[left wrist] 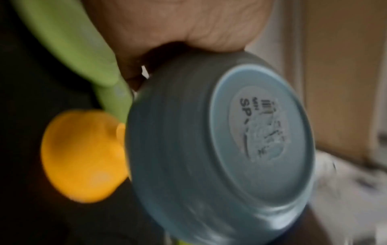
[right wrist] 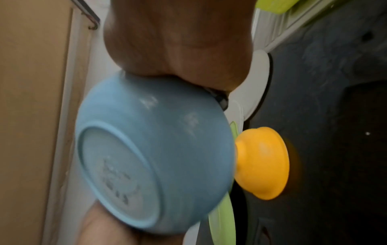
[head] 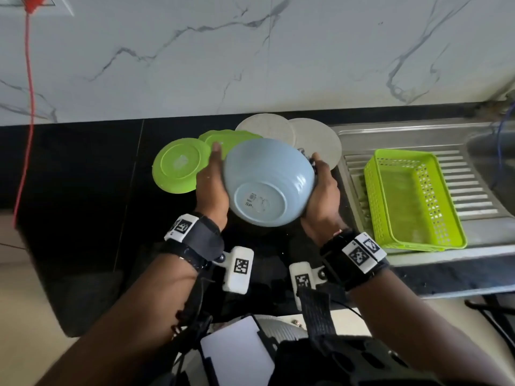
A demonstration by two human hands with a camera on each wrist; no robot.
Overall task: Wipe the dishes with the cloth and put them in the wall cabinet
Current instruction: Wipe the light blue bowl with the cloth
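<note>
A light blue bowl (head: pixel 267 179) (left wrist: pixel 220 140) (right wrist: pixel 150 157) is held above the black counter (head: pixel 83 176), tilted so its labelled base faces me. My left hand (head: pixel 211 185) (left wrist: pixel 178 24) grips its left side. On the right side, my right hand (head: pixel 323 190) (right wrist: pixel 178 41) holds the rim, where a scrap of dark checked cloth (head: pixel 312 163) (right wrist: pixel 221 99) shows under the thumb. Both hands' fingers are hidden behind the bowl. Two green plates (head: pixel 179 165) and two pale plates (head: pixel 267 128) lie upside down behind it. An upturned orange bowl (left wrist: pixel 83 155) (right wrist: pixel 263 162) sits below, hidden in the head view.
A green perforated basket (head: pixel 412 199) rests on the steel drainboard (head: pixel 473 196) to the right. A marble wall (head: pixel 250 51) backs the counter, and a red cord (head: pixel 29 79) hangs at the far left. No cabinet shows in the head view.
</note>
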